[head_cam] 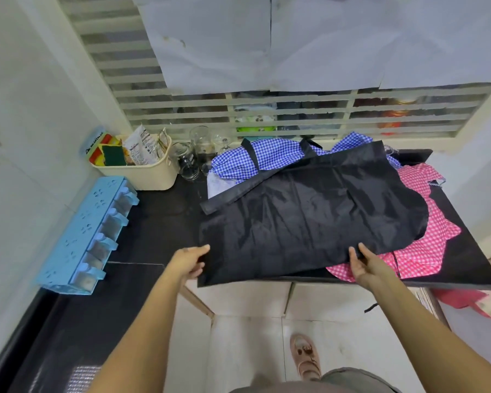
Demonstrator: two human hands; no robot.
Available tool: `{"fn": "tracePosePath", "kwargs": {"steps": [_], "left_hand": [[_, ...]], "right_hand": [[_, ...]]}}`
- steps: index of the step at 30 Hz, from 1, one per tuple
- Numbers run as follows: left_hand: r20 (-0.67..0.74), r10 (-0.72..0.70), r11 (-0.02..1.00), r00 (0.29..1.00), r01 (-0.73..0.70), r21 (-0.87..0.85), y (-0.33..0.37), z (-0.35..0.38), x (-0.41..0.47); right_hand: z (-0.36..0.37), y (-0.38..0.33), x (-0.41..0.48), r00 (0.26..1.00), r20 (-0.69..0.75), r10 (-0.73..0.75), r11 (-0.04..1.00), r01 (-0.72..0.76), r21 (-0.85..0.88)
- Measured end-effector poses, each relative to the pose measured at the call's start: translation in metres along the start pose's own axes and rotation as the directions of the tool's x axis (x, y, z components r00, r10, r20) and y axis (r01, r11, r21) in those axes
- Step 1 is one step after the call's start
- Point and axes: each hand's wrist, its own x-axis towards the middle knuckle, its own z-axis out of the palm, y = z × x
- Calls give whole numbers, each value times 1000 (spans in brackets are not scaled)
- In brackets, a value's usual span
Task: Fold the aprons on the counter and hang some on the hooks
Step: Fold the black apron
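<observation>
Dark, glossy worktop (159, 222) fills this corner under a slatted window, with pale tile on the wall to the left. Along that wall lies a blue plastic rack (82, 236), and behind it stand a cream basket (142, 168) of sponges and packets and a few clear jars (190, 157).

The left hand (190, 260) pinches the near left corner of the black apron (309, 222), thumb on top and fingers curled under. This apron is thin, slightly shiny cloth, spread nearly flat. Its long axis runs left to right across the worktop, and its near edge hangs just over the front lip. It lies on top of a crumpled blue check apron (267, 157) at the back.

The right hand (364, 263) grips the same near edge further along, thumb over the cloth. A pink check apron (425, 231) is bunched beneath and beside it.

Both hands sit on the near edge and the cloth stretches away from them, so folding it probably means carrying that edge towards the back.
</observation>
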Motion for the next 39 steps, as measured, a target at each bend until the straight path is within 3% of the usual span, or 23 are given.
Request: {"fn": "tracePosePath", "kwargs": {"steps": [3, 5, 6, 8, 11, 13, 14, 16, 18, 19, 22, 24, 26, 28, 31, 34, 39], "left_hand": [[-259, -114, 977, 959, 155, 145, -20, 13, -1], [-304, -191, 976, 933, 213, 39, -34, 19, -12], [-234, -271, 956, 934, 232, -181, -42, 23, -15], [-40, -450, 771, 892, 366, -522, -58, 33, -24], [259, -467, 464, 846, 483, -743, -75, 48, -24], [276, -328, 396, 904, 397, -828, -75, 57, -28], [215, -265, 382, 940, 307, -871, -73, 60, -31], [-27, -251, 463, 968, 95, -881, -67, 56, -29], [-264, -272, 626, 925, -38, -779, -69, 40, -18], [-318, -250, 692, 915, -61, -719, -70, 29, -13], [-346, -92, 877, 934, -89, -473, -74, 8, 2], [-472, -12, 928, 881, -166, -334, -66, 5, 1], [-572, 89, 969, 816, -204, -141, -53, 12, -6], [-546, 283, 957, 788, -266, 112, -40, 25, -14], [-347, 540, 841, 766, -474, 261, -19, 50, -9], [-112, 727, 661, 677, -648, 379, 3, 67, 0], [90, 787, 479, 610, -696, 535, 44, 85, 30]], "right_hand": [[4, 20, -2, 999, 0, 47, 999, -47, -3], [11, 25, -7, 999, 7, 33, 999, -33, -16], [14, 25, -10, 1000, 20, 23, 1000, -22, -22], [19, 22, -17, 998, 54, 9, 999, -7, -33], [19, 18, -26, 997, 74, 1, 995, 6, -102], [15, 15, -31, 997, 80, -16, 987, 29, -157], [10, 14, -32, 996, 79, -39, 982, 52, -179], [-6, 12, -31, 994, 42, -102, 954, 109, -279], [-28, 13, -24, 981, -24, -190, 851, 152, -503], [-40, 13, -19, 974, -34, -225, 803, 166, -573], [-60, 10, -12, 950, -81, -302, 609, 126, -783], [-57, 8, -20, 953, -67, -296, 331, 37, -943], [-41, 9, -34, 977, 0, -212, -124, -27, -992], [-16, 13, -43, 980, 104, -168, -366, 36, -930], [25, 17, -34, 903, 365, -227, -446, 237, -863], [53, 12, -20, 781, 565, -267, -496, 392, -775], [91, -22, 20, 666, 708, -234, -550, 510, -661]]}}
